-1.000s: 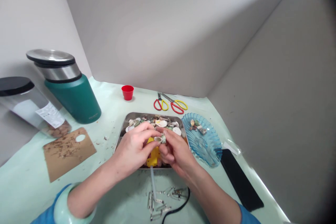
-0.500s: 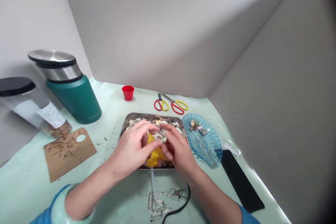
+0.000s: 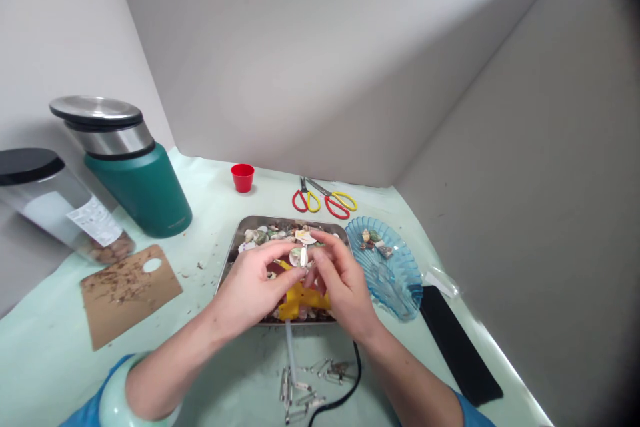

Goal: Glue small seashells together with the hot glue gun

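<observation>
My left hand (image 3: 255,280) pinches a small pale shell (image 3: 296,257) between thumb and forefinger. A narrow silvery pin back (image 3: 304,255) lies against the shell's near face. My right hand (image 3: 343,283) has its thumb and fingers bent in at the shell's right side, apparently touching it. Both hands are above a metal tray (image 3: 223,273) filled with mixed shells. Lying on the tray beneath them is a yellow glue gun (image 3: 295,300), partly covered by my fingers. A translucent glue stick (image 3: 291,343) sticks out from it toward me.
Several loose metal pins (image 3: 300,393) lie in front, beside a black cord (image 3: 357,373). A blue shell-shaped dish (image 3: 390,280) with small shells stands right. Two pairs of scissors (image 3: 335,203) and a red cup (image 3: 243,179) are behind. Left are a green bottle (image 3: 145,193) and brown board (image 3: 130,300).
The shell has turned between my fingers, so the silvery pin back now shows. My right fingers have shifted and curled closer around its right side.
</observation>
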The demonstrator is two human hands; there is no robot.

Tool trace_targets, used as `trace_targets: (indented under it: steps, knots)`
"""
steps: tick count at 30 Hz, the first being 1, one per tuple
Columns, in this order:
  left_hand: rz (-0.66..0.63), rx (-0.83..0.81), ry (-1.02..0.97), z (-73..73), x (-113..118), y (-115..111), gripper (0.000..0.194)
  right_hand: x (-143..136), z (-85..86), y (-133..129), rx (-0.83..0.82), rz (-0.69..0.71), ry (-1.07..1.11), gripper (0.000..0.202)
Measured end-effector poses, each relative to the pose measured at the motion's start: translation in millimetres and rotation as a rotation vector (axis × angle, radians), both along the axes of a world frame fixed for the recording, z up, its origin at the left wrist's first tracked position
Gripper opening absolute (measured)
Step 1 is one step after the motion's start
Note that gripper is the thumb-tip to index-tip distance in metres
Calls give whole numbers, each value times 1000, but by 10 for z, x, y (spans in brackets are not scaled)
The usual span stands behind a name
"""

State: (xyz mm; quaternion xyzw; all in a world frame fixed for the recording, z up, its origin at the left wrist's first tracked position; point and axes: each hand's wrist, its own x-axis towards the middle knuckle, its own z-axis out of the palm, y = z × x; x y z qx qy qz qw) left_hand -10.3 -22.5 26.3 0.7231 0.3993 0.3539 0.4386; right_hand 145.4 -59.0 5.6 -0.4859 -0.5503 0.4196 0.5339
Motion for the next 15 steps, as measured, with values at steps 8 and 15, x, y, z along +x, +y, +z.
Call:
trace_targets:
  steps: [8, 15]
  knots:
    - [-18, 6, 68, -28, -29, -8, 36, 57, 52, 8, 278, -20, -256, 25]
    - [-9, -41, 37, -43, -49, -6, 33, 66, 41, 17, 238, -30, -223, 19]
